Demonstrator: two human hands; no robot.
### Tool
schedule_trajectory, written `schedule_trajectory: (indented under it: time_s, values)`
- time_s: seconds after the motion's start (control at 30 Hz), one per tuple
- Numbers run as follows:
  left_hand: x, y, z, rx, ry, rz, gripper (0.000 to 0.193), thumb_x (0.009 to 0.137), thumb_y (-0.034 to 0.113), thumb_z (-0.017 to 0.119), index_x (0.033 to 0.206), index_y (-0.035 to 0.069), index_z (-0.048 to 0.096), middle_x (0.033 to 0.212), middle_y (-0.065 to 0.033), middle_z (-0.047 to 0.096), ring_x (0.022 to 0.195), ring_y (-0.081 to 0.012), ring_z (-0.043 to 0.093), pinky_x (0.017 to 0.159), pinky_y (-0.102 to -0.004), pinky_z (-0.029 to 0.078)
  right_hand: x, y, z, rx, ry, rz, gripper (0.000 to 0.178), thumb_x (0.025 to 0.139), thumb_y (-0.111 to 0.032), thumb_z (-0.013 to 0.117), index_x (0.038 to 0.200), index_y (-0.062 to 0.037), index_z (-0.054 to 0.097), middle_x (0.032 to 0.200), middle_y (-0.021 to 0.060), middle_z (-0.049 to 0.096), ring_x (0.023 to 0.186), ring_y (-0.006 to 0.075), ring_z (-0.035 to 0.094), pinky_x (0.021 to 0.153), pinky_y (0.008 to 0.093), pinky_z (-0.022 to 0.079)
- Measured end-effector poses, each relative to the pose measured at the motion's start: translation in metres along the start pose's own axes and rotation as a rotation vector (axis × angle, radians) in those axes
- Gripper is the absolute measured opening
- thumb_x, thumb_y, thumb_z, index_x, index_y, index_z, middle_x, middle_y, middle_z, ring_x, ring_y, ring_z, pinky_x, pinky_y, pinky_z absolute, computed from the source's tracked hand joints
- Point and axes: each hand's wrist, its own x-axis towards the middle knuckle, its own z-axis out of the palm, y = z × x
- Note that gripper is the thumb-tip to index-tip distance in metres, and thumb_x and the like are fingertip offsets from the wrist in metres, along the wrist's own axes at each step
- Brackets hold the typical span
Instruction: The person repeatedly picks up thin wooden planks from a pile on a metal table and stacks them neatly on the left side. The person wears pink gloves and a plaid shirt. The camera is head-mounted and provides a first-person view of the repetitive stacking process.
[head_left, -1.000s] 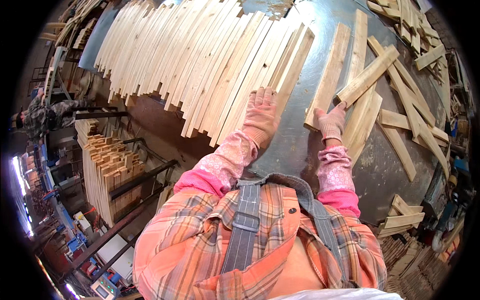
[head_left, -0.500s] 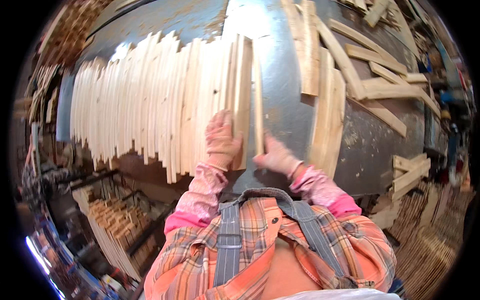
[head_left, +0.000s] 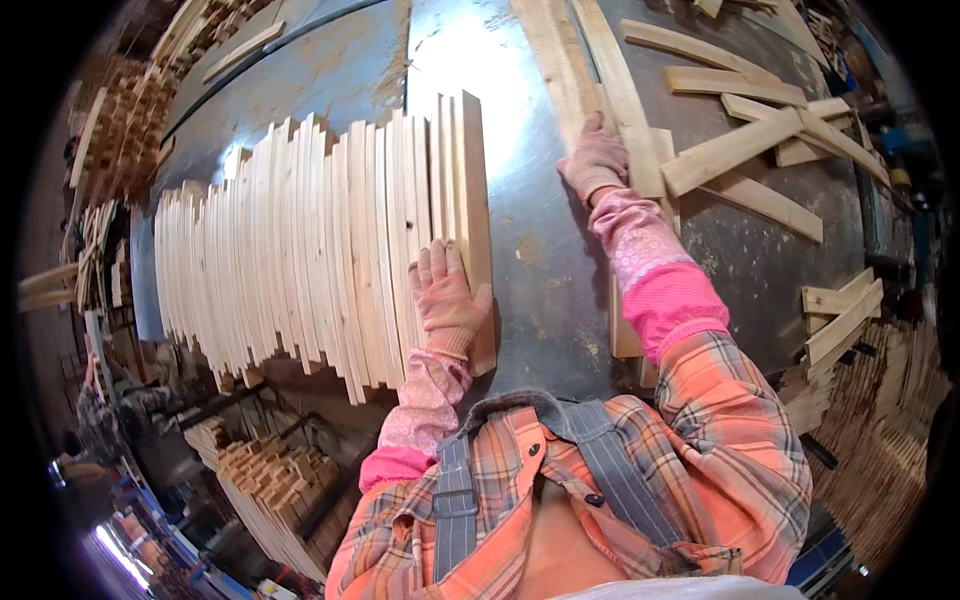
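A long row of pale wooden strips [head_left: 300, 250] stands side by side on the metal table [head_left: 540, 290]. My left hand [head_left: 447, 300], in a worn pinkish glove, lies flat across the right end of this row, fingers stretched out and thumb near the outermost strip [head_left: 470, 180]. Farther up and to the right, my gloved right hand [head_left: 597, 160] is at the near end of a wide wooden board [head_left: 553, 60]. Its thumb is on the left and its fingers bend over the wood; the palm side is hidden.
Loose boards [head_left: 735, 150] lie crisscrossed at the table's right. More stacked strips [head_left: 275, 475] stand below the table's left edge, and a large bundle [head_left: 880, 410] is at the lower right. A single strip [head_left: 243, 50] lies at the far left.
My right hand has left the narrow strip near the row and reached up and right to the wide board. That strip now stands against the row. My left hand stays at the row's end.
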Motion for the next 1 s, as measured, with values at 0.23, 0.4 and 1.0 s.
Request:
schedule_trajectory:
  time_s: [0.23, 0.4, 1.0]
  values:
    - [-0.001, 0.007, 0.004, 0.024, -0.055, -0.044, 0.094, 0.078, 0.045, 0.077, 0.155, 0.002, 0.041, 0.159, -0.0185, 0.040, 0.150, -0.0385, 0.031, 0.126, -0.0522, 0.019, 0.011, -0.023, 0.004, 0.130, -0.142, 0.224, 0.052, 0.101, -0.023, 0.058, 0.148, -0.0092, 0.038, 0.133, 0.0223, 0.059, 0.121, 0.0402, 0.063, 0.085, 0.0592, 0.059]
    - [-0.005, 0.008, 0.000, 0.002, -0.034, -0.007, 0.094, 0.077, 0.044, 0.077, 0.154, 0.002, 0.043, 0.159, -0.0185, 0.040, 0.149, -0.0391, 0.033, 0.125, -0.0527, 0.020, -0.047, 0.002, -0.009, 0.280, -0.285, 0.078, 0.075, 0.086, -0.020, 0.076, 0.147, -0.0085, 0.035, 0.130, 0.0245, 0.061, 0.118, 0.0433, 0.065, 0.089, 0.0567, 0.059]
    - [-0.004, 0.011, -0.004, -0.154, -0.001, 0.179, 0.074, 0.084, 0.041, 0.073, 0.144, 0.003, 0.055, 0.150, -0.0186, 0.048, 0.143, -0.0404, 0.039, 0.122, -0.0531, 0.025, -0.228, 0.044, 0.069, 1.347, -1.217, -0.145, 0.021, 0.072, -0.003, 0.073, 0.093, 0.0001, 0.071, 0.079, 0.0047, 0.067, 0.071, 0.0152, 0.062, 0.063, 0.0302, 0.050]
